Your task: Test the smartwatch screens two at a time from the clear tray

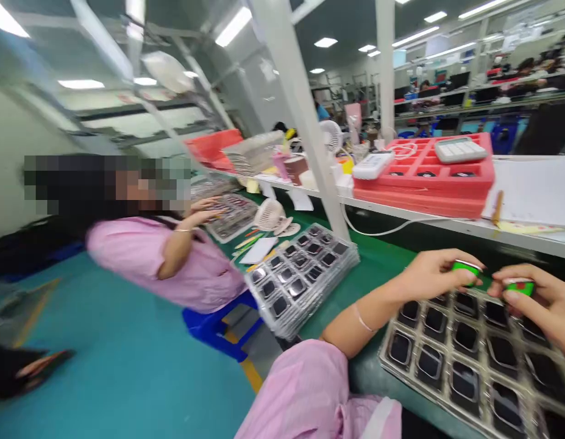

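My left hand [428, 275] pinches a small rounded-square smartwatch body [467, 271] with a bright green face. In my right hand [545, 302] is a second smartwatch body [518, 287], green with a red patch, held between thumb and fingers. Both are held up over the far side of a clear plastic tray [386, 360]. Rounded-square dark pieces with shiny rims, such as one dark smartwatch body [465, 379], fill its compartments. My right fingers hide part of the tray's far edge.
Left of my arm stands a stack of clear trays [305, 311] with dark pieces. A person in pink [172, 262] sits beyond it, hands over another tray [234, 216]. A shelf over the bench carries red foam trays [423, 201], a cable and papers. A white post [305, 116] rises there.
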A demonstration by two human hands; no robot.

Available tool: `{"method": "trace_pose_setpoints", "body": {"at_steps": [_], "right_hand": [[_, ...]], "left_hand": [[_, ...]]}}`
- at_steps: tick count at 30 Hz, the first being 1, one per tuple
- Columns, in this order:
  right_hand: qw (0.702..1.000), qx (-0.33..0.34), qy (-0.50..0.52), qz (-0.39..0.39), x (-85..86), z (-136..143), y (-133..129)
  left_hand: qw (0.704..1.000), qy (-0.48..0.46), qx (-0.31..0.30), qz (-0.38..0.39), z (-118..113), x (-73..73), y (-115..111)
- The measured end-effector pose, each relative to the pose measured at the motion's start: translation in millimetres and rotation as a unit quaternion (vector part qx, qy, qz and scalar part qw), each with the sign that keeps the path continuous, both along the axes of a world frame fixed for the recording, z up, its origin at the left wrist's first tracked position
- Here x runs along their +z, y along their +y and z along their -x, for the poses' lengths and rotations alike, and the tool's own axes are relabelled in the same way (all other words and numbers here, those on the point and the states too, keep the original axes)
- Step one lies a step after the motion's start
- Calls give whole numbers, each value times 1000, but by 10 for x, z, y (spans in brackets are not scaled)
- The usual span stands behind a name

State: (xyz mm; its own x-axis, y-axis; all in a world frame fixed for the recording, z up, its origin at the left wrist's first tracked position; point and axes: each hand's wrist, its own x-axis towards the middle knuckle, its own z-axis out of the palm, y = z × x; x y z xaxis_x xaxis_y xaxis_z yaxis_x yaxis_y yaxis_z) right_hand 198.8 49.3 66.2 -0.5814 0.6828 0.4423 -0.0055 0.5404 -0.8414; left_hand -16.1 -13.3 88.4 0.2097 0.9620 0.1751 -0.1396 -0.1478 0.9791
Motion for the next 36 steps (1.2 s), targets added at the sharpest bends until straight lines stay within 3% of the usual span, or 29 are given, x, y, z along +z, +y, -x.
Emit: {"method": "trace_pose_setpoints", "body": {"at_steps": [2, 4, 10, 18, 30, 36], "right_hand": [[999, -35, -17, 31, 153, 31, -118], [995, -16, -16, 99, 239, 86, -162], [985, 26, 45, 166, 199, 118, -59], [983, 69, 63, 161, 226, 105, -83], [985, 36, 57, 156, 198, 134, -112], [982, 41, 67, 169, 208, 113, -80]], "left_hand": [[999, 31, 25, 7, 1, 82, -49], [998, 45, 35, 15, 39, 129, -47], [998, 46, 22, 31, 108, 129, 49], [994, 87, 60, -12, 69, 115, 25], [992, 119, 52, 5, 95, 150, 15], [990, 136, 40, 11, 130, 93, 57]]}}
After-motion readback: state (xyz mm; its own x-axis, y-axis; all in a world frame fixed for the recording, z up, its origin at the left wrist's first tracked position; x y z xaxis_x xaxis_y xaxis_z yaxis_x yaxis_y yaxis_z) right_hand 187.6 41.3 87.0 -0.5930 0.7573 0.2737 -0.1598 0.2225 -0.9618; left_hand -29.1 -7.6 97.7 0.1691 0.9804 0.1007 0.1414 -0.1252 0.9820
